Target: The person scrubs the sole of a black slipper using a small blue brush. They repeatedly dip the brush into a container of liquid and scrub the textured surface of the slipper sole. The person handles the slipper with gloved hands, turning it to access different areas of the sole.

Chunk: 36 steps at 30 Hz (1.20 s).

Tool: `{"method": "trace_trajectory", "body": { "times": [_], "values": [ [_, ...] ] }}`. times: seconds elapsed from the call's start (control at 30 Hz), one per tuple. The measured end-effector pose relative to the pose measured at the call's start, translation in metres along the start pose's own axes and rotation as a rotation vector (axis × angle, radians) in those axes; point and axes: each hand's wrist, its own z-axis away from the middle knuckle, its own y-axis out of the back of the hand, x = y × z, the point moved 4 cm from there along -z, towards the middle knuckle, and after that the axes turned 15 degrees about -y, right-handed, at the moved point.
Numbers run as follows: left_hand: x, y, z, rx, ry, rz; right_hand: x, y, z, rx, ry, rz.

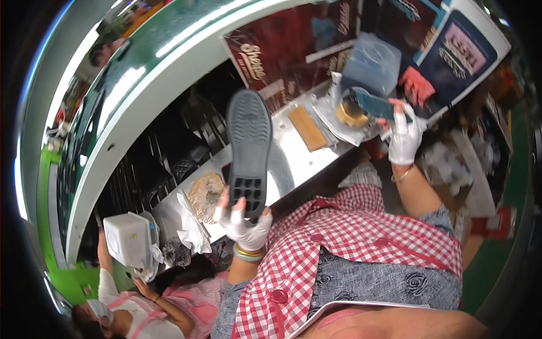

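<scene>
My left hand [244, 229], in a white glove with bare fingertips, grips a dark grey shoe sole [248, 141] by its heel end. The sole stands lengthwise, with its ridged tread and a grid of square hollows showing. My right hand [405, 135], gloved the same way, is closed on one end of a flat, dark teal, oblong piece [372, 105] whose kind I cannot make out. That piece is over a yellowish tub [351, 116] on the metal ledge.
Along the narrow metal ledge [291, 175] lie a brown block [307, 127], a plastic-wrapped round item [206, 195] and crumpled white paper [195, 229]. A translucent bin [372, 63] and a red glove [418, 86] are behind. A masked co-worker [141, 311] is at lower left, near a white container [127, 240].
</scene>
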Motion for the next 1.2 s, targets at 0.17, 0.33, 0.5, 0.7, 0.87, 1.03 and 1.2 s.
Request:
{"method": "trace_trajectory", "body": {
  "times": [0.17, 0.33, 0.5, 0.7, 0.87, 1.03, 1.2],
  "values": [
    [0.000, -0.065, 0.074, -0.193, 0.459, 0.343, 0.020, 0.001, -0.037, -0.186, -0.078, -0.083],
    [-0.017, -0.095, 0.105, 0.145, 1.377, 1.160, 0.035, -0.008, -0.062, -0.301, -0.095, 0.054],
    [-0.035, -0.127, 0.102, 0.150, 1.593, 1.386, 0.044, -0.015, -0.071, -0.337, -0.118, 0.158],
    [-0.026, -0.155, 0.082, 0.141, 1.635, 1.859, 0.042, -0.017, -0.073, -0.370, -0.134, 0.146],
    [-0.019, -0.153, 0.059, 0.143, 1.618, 1.877, 0.045, -0.016, -0.074, -0.389, -0.146, 0.112],
    [-0.014, -0.144, 0.049, 0.089, 1.515, 1.784, 0.058, -0.009, -0.075, -0.445, -0.274, 0.037],
    [-0.013, -0.143, 0.049, 0.114, 1.549, 1.867, 0.057, -0.026, -0.030, -0.421, -0.497, -0.334]
  ]
}}
